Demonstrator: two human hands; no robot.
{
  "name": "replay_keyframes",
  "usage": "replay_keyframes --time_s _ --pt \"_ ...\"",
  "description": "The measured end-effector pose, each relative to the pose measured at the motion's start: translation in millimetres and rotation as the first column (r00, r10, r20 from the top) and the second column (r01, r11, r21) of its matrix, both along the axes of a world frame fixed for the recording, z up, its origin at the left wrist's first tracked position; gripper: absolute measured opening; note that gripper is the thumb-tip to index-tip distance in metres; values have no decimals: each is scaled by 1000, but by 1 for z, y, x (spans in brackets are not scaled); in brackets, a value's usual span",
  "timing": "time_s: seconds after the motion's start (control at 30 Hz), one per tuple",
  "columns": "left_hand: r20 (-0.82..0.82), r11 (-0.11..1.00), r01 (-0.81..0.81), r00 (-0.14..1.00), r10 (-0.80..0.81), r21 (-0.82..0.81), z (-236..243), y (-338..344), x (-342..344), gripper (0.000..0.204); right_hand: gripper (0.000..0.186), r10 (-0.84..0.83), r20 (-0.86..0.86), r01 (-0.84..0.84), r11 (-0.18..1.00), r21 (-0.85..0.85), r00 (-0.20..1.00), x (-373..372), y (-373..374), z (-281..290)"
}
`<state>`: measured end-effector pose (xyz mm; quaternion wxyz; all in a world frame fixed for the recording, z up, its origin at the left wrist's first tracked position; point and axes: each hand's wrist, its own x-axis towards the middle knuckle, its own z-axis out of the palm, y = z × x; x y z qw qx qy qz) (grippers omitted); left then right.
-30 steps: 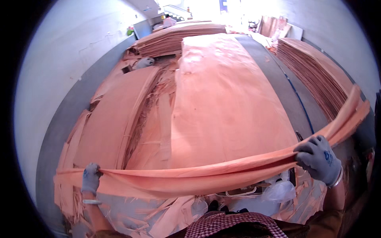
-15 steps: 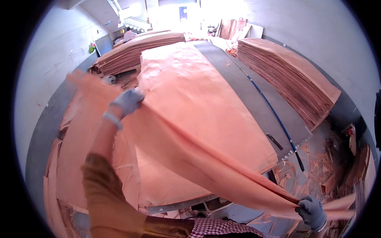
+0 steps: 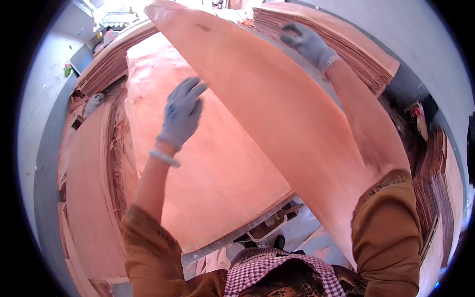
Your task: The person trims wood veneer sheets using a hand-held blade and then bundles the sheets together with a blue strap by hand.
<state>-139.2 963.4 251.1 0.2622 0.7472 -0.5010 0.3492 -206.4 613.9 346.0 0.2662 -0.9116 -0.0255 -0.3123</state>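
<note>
A long orange-pink wood veneer sheet point(image 3: 277, 119) runs diagonally from the far left down toward my right side, over the right part of a broad veneer sheet point(image 3: 213, 173) on the worktable. My left hand point(image 3: 182, 113), in a grey glove, hovers over the broad sheet, close to the long sheet's left edge. Its fingers are stretched out and it holds nothing. Beyond the long sheet's right edge is my gloved right hand point(image 3: 310, 45), fingers bent but apart, with nothing visible in them. My right forearm passes along that edge.
Tall veneer stacks stand at the far right point(image 3: 341, 34) and far left point(image 3: 116, 54). More sheets point(image 3: 89, 183) lie along the left, with a ragged pile point(image 3: 121, 143) beside them. Upright bundles point(image 3: 438, 183) stand at the right. Another person point(image 3: 110, 34) is far back left.
Both hands have let go of the long veneer, which was bunched between them and now lies spread out diagonally. My right hand has moved from the lower right to the far side. The view has shifted.
</note>
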Motion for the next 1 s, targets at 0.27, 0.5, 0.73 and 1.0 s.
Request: replay_keyframes --time_s 0.27,0.5,0.73,1.0 --pt "-565 934 -319 746 353 162 -127 151 -76 24 26 -67 -606 85 996 1 793 -125 -130 -146" --pt "-768 946 -272 563 306 177 -134 66 -159 21 23 -54 -712 -409 787 -461 700 -236 -256 -266" --pt "-604 977 80 795 57 197 -122 -157 -229 29 27 -314 -579 209 947 -242 752 -165 -207 -330" --pt "-383 746 74 889 251 662 -179 -291 -221 53 34 -430 -712 294 902 -315 556 -124 -202 -316"
